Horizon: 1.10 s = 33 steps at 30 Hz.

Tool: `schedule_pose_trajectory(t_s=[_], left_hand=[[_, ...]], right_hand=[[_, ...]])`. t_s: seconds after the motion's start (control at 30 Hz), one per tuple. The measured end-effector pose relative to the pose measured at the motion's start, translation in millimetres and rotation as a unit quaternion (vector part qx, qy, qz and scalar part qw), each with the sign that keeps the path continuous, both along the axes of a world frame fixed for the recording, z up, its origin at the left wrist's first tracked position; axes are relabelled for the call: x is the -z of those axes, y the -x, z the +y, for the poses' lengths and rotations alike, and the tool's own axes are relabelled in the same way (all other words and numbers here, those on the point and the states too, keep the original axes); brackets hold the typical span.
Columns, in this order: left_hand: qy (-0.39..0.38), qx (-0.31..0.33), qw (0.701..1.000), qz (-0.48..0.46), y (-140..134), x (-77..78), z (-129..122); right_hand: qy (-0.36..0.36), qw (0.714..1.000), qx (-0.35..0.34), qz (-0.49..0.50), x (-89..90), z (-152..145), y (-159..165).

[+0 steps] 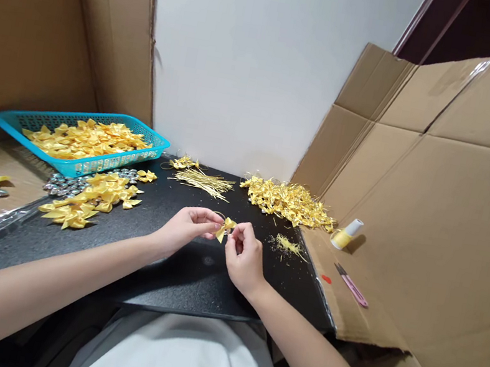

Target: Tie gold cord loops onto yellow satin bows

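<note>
Between my two hands, above the middle of the black table [147, 280], is a small yellow ribbon bow [224, 228]. My left hand [192, 228] pinches it from the left, where a thin loop of cord arches over the fingers. From the right, the curled fingers of my right hand [245, 258] close on the bow's other side; whether they grip the ribbon or a cord end is too small to tell. Beyond my hands lie a bundle of cut gold cords [205, 182] and a large heap of bows with cords [289, 203].
A blue basket [81, 168] full of yellow bows stands at the back left. Before it lie loose bows [105, 194] and silvery beads [65, 185]. On the right are cord scraps [287, 245], a thread spool [346, 234] and a pink-handled cutter [352, 286]. Cardboard walls [445, 231] flank the table.
</note>
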<state>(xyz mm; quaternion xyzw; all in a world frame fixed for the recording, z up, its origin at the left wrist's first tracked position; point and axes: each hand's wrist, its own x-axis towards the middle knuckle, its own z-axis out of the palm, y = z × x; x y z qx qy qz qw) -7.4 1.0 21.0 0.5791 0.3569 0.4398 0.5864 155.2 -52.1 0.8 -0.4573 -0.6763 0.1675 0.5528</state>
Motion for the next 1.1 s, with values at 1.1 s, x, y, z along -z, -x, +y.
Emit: schedule_pose_trajectory(t_s=[1.1], left_hand=[[0.035,0.031,0.99,-0.133,-3.1,3.7,2.9]], right_hand=[[0.174,0.889,-0.216,0.365,3.6,13.8,3.5]])
